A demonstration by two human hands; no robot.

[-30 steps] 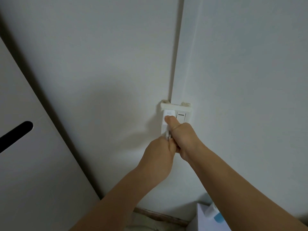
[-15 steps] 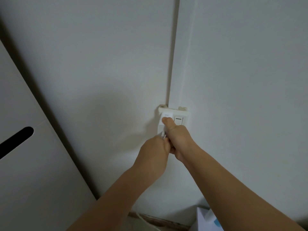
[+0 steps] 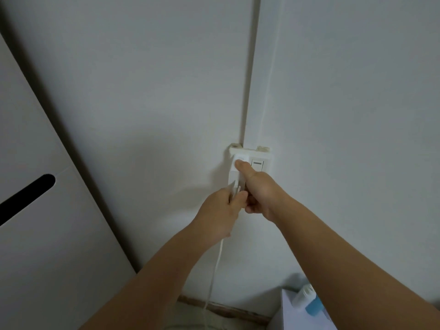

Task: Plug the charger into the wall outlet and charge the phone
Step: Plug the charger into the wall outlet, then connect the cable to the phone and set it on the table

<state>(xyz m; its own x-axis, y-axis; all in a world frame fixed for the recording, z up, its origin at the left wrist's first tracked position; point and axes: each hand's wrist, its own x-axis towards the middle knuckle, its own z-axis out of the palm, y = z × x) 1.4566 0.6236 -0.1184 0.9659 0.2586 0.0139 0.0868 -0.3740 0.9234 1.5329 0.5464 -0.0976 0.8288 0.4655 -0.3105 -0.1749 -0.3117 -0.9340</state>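
Observation:
A white wall outlet (image 3: 259, 155) with a rocker switch (image 3: 257, 165) on its right half sits on the white wall. A white charger block (image 3: 235, 175) stands against the outlet's left half. My right hand (image 3: 259, 189) is closed around the charger, thumb pressed on its top. My left hand (image 3: 222, 211) pinches the white cable plug (image 3: 234, 191) at the charger's lower end. The white cable (image 3: 214, 277) hangs down from my left hand toward the floor. No phone is in view.
A white cabinet (image 3: 35, 234) with a dark slot handle (image 3: 26, 198) stands at the left. A wall trunking strip (image 3: 251, 67) runs up from the outlet. At the bottom right stands a white box (image 3: 297, 315) with a bottle (image 3: 307, 297). A brown skirting (image 3: 226, 308) lines the floor.
My left hand has drawn slightly down and left from the charger, so the plug end and the hanging cable now show. My right hand keeps its hold on the charger.

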